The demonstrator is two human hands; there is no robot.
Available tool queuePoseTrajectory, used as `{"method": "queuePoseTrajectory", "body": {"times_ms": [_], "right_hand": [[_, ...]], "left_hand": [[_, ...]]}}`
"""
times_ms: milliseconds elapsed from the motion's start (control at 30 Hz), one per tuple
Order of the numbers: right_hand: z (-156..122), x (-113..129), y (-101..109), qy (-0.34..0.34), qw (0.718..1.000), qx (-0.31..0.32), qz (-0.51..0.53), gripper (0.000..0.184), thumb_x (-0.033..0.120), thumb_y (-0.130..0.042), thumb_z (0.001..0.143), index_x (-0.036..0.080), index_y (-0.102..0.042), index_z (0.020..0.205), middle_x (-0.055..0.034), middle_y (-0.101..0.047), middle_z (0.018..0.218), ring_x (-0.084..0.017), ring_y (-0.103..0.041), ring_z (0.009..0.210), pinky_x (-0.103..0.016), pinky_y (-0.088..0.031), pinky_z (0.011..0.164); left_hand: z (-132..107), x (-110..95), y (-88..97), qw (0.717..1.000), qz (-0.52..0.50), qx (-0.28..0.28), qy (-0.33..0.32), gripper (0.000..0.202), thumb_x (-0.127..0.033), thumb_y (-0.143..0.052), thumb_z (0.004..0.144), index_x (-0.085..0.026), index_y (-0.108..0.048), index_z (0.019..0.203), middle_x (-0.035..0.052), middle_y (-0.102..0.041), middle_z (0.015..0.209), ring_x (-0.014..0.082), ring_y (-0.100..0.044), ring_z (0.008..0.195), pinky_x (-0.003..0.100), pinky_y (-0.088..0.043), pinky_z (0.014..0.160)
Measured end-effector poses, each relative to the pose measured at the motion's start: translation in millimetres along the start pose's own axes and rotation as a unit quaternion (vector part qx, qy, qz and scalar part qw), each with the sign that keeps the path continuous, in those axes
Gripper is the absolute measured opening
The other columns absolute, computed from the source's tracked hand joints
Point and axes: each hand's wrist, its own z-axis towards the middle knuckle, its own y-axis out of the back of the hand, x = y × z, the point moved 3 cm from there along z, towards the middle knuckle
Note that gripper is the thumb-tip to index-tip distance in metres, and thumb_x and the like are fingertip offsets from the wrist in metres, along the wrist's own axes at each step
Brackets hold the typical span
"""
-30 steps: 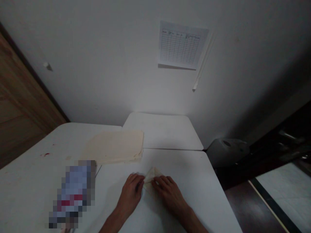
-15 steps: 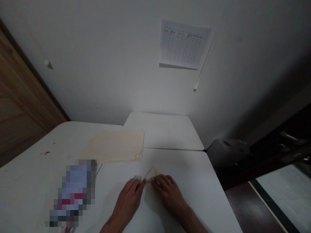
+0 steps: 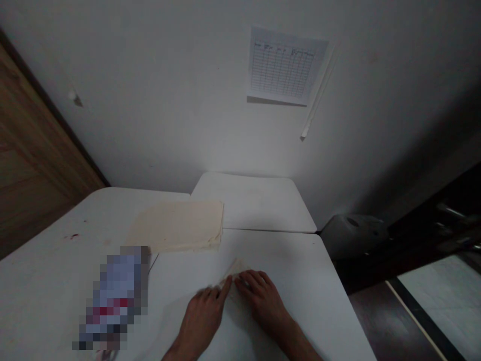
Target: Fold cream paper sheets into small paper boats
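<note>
White table (image 3: 315,296), right-hand edge running obliquely toward the viewer, well apart from the right hand (image 3: 265,298); bare surface lies between. Far side: a narrow seam, then a white panel (image 3: 255,200) against the wall. Left of the work: a stack of cream sheets (image 3: 178,225), near edge beyond the left hand (image 3: 205,313); nearer, a pixelated object (image 3: 116,286), apart from that hand by a strip of tabletop. One pale folded piece (image 3: 238,265), thin, on the table between the hands, its pointed end showing just beyond the fingertips, the remainder partly covered. Left hand: one digit extended onto the piece, the others curled. Right hand: fingers bent over its right side, fingertips touching; whether either hand pinches it or merely presses cannot be told.
</note>
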Motion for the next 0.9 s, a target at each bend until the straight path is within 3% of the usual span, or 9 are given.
{"method": "queuePoseTrajectory", "body": {"times_ms": [600, 900], "right_hand": [[-1, 0, -1, -0.002, 1.000, 0.010, -0.013, 0.037, 0.024, -0.049, 0.096, 0.023, -0.047, 0.133, -0.0069, -0.056, 0.128, -0.020, -0.047, 0.118, -0.037, -0.039, 0.098], [2, 1, 3, -0.005, 1.000, 0.018, 0.003, 0.039, 0.021, -0.050, 0.094, 0.023, -0.047, 0.133, -0.0075, -0.056, 0.127, -0.020, -0.046, 0.118, -0.036, -0.037, 0.100]], "left_hand": [[-11, 3, -7.8, 0.999, 0.016, -0.039, 0.006, 0.057, 0.002, -0.044, 0.078, -0.015, -0.050, 0.132, 0.0068, -0.068, 0.085, 0.0216, -0.064, 0.079, 0.038, -0.054, 0.076], [-10, 2, -5.0, 1.000, 0.000, -0.027, -0.002, 0.068, 0.005, -0.044, 0.073, -0.022, -0.048, 0.135, 0.0049, -0.068, 0.086, 0.0214, -0.065, 0.076, 0.037, -0.054, 0.073]]}}
